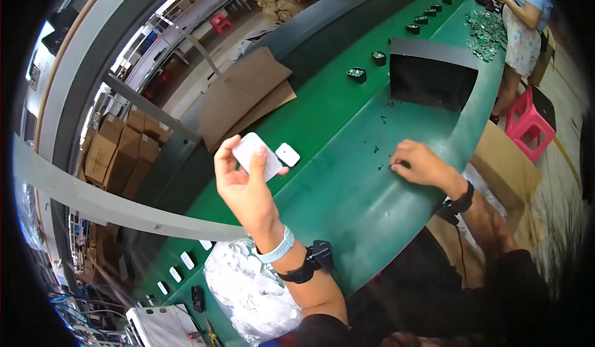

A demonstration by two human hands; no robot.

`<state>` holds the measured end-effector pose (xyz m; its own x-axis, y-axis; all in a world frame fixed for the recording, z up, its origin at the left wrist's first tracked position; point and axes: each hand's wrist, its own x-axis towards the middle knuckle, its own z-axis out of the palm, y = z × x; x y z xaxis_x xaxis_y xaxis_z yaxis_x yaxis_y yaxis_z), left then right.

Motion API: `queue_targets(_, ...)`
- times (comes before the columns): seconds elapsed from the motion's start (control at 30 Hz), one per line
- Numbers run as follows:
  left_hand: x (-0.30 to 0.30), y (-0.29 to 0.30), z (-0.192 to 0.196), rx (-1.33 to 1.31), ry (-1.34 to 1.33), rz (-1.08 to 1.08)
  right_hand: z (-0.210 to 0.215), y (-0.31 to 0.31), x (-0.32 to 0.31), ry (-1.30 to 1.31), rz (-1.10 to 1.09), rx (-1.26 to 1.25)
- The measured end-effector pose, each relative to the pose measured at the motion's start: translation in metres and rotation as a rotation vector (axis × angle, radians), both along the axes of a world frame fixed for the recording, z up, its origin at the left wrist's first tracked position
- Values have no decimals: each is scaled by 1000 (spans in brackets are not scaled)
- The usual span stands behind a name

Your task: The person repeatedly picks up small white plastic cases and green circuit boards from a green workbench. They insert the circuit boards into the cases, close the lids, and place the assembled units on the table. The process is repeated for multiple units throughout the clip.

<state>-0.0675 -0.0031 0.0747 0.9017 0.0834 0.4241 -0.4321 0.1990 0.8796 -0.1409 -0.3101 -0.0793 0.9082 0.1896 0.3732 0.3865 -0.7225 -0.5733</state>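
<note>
Clear bag of white pieces beside my left forearm. My left hand pinches a white case between thumb and fingers, above the green bench. My right hand: fingertips drawn together, low over the bench; cannot tell whether they grip anything. Just left of them, small black bits. Just right of the held case, a second white case. Beyond my right hand, a black bin.

Long flat table: dark green
Rounded plastic case near the table: white
Tiny thin pieces on the table: black
Wide flat-sided panel on the table: black
Plastic stool beside the table: bright pink
Cloth skirt beside the table: pale, flowery
</note>
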Motion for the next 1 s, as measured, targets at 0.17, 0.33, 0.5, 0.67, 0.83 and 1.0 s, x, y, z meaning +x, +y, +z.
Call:
queue_targets(0.17, 1, 17, -1, 18, 44, -22, 11, 26, 25, -86, 137, -257)
queue_targets(0.33, 3, 34, 1, -73, 36, -19, 9, 27, 39, 56, 188, -345)
queue_targets(0.5, 7, 37, -2, -109, 58, -79, 18, 27, 54, 175, 272, -371)
queue_targets(0.67, 6, 38, 1, -118, 47, -75, 26, 32, 58, 321, 258, -401)
queue_targets(0.83, 5, 42, -1, -134, 51, -77, 23, 29, 59, 360, 238, -376)
queue_targets(1.0, 7, 38, -2, -191, 66, -159, 29, 27, 57, 374, 286, -440)
